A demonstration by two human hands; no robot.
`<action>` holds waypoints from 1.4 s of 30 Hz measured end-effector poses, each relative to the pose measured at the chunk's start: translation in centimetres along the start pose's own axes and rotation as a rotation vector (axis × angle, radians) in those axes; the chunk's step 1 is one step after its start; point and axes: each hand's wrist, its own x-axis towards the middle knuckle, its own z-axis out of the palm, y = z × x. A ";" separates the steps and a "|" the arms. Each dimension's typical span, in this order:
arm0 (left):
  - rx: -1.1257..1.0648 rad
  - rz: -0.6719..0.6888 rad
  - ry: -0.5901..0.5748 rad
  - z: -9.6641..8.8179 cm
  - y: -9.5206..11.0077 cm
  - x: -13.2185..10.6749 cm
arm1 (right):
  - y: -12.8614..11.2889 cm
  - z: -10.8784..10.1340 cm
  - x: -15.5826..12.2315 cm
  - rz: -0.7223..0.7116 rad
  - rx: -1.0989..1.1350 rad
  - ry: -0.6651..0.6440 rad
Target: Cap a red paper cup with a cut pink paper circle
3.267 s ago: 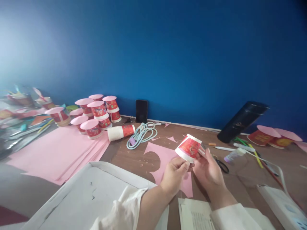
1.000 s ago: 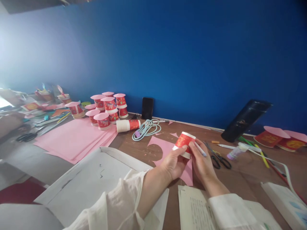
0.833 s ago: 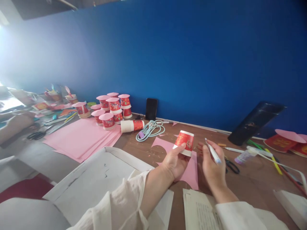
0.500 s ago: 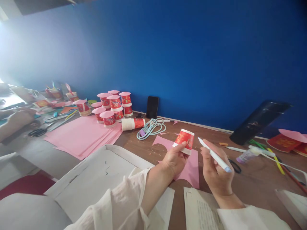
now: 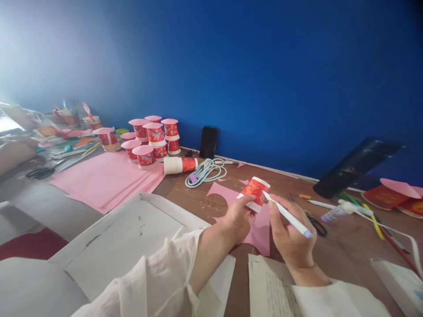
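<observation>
My left hand (image 5: 238, 220) grips a red paper cup (image 5: 254, 190) with white bands, held tilted above the table. In my right hand (image 5: 292, 233) is a white marker pen (image 5: 291, 216), gripped as for writing, its tip at the right side of the cup. Whether the tip touches the cup I cannot tell. Beneath the cup lies a cut sheet of pink paper (image 5: 261, 233) with curved edges. Further left stand several red cups (image 5: 154, 133) topped with pink paper discs, some stacked on others. A nested stack of cups (image 5: 180, 165) lies on its side.
A phone (image 5: 209, 141) leans on the blue wall behind a coiled pale-blue cord (image 5: 208, 171). Pink sheets (image 5: 105, 180) and a white tray (image 5: 132, 229) lie left. To the right are a black bottle (image 5: 355, 169), a glue stick (image 5: 333, 213) and scissors (image 5: 317, 225). Printed pages (image 5: 267, 286) lie in front.
My right hand has brought the marker tip left, up to the cup. The cup is turned slightly in my left hand. The whole view has shifted a little.
</observation>
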 end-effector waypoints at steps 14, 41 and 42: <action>0.050 0.018 0.013 -0.1 -0.4 0.2 | 0.1 0.4 -0.1 -0.029 -0.036 -0.025; -0.035 0.045 -0.062 0.5 -0.4 -0.1 | 0.4 0.3 0.0 -0.046 -0.085 0.005; -0.031 0.048 -0.060 0.5 -0.4 -0.1 | 0.4 0.3 0.0 -0.048 -0.085 0.004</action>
